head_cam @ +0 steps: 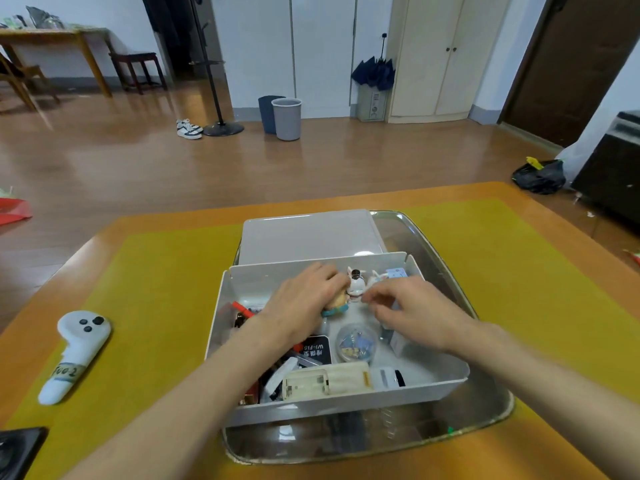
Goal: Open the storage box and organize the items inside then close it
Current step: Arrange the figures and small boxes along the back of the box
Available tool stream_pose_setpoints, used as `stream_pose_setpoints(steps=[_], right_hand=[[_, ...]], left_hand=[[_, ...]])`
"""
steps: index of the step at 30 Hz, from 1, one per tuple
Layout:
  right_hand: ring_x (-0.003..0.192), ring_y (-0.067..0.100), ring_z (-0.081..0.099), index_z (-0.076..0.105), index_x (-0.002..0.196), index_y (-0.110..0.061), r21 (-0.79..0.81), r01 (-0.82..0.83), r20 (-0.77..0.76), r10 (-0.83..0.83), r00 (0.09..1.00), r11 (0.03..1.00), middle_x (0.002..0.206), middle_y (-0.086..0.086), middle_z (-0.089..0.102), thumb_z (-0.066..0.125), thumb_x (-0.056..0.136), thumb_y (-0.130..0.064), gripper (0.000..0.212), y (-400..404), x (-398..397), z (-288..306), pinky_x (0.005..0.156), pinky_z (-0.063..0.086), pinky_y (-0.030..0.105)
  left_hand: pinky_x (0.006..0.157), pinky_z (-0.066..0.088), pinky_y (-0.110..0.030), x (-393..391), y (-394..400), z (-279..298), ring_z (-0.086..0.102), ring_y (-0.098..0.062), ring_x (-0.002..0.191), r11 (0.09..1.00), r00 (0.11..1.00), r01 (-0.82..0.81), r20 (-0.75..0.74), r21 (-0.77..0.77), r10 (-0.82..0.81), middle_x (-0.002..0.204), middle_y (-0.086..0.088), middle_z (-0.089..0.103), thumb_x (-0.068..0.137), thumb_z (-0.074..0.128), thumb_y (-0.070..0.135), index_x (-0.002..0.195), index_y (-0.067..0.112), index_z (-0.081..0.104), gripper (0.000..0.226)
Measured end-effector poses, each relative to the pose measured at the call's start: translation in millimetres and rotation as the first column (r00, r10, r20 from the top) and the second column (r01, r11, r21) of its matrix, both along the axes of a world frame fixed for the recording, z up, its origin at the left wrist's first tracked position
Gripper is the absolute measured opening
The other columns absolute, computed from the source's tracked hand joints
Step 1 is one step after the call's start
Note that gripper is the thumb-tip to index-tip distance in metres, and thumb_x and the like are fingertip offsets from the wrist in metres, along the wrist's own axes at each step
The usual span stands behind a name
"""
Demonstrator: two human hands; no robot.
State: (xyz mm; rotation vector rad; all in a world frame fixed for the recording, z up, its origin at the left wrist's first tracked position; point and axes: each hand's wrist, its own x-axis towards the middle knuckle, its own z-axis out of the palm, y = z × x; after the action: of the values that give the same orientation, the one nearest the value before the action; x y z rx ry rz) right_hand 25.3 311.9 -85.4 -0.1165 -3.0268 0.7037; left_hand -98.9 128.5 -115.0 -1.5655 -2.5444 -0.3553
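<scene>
A white storage box (242,282) stands open on a metal tray (446,265), and its lid (308,233) lies flat behind it. Both my hands are inside the box near its far wall. My left hand (301,299) grips a small figurine with a teal base (337,308). My right hand (412,310) hovers by a white penguin-like figurine (356,284), fingers curled with nothing clearly in them. Also in the box are a round clear case (356,342), a black Wi-Fi card (317,349), a cream battery holder (325,379) and red and black clutter at the left.
A white handheld controller (74,351) lies on the yellow mat (156,306) to the left. A black object (19,448) sits at the near left corner. The wooden table edge (45,275) surrounds the mat. Bins, shoes and a coat stand are on the floor beyond.
</scene>
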Motion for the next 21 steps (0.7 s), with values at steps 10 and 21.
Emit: stream_pose_setpoints(steps=[10,21], right_hand=[[0.109,0.014,0.057,0.057,0.128,-0.034,0.073,-0.011,-0.089,0.017,0.996,0.997,0.115,-0.011,0.066,0.053,0.094,-0.046,0.036,-20,-5,-4,0.083,0.053,0.042],[0.087,0.026,0.056,0.05,0.079,-0.029,0.303,-0.068,0.08,0.045,0.996,0.951,0.088,0.001,0.062,0.048,0.095,-0.02,0.019,-27,-31,3,0.062,0.038,0.034]], left_hand=[[0.093,0.051,-0.037,-7,-29,-12,0.06,-0.019,0.112,0.982,0.95,-0.187,0.259,0.018,0.176,0.122,0.001,0.066,0.089,0.061,0.025,0.13,0.021,0.058,0.042],[0.079,0.046,-0.036,-10,-40,-7,0.057,-0.025,0.11,0.954,0.964,-0.158,0.168,-0.255,0.204,0.112,0.0,0.059,0.089,0.065,0.032,0.121,0.023,0.06,0.034]])
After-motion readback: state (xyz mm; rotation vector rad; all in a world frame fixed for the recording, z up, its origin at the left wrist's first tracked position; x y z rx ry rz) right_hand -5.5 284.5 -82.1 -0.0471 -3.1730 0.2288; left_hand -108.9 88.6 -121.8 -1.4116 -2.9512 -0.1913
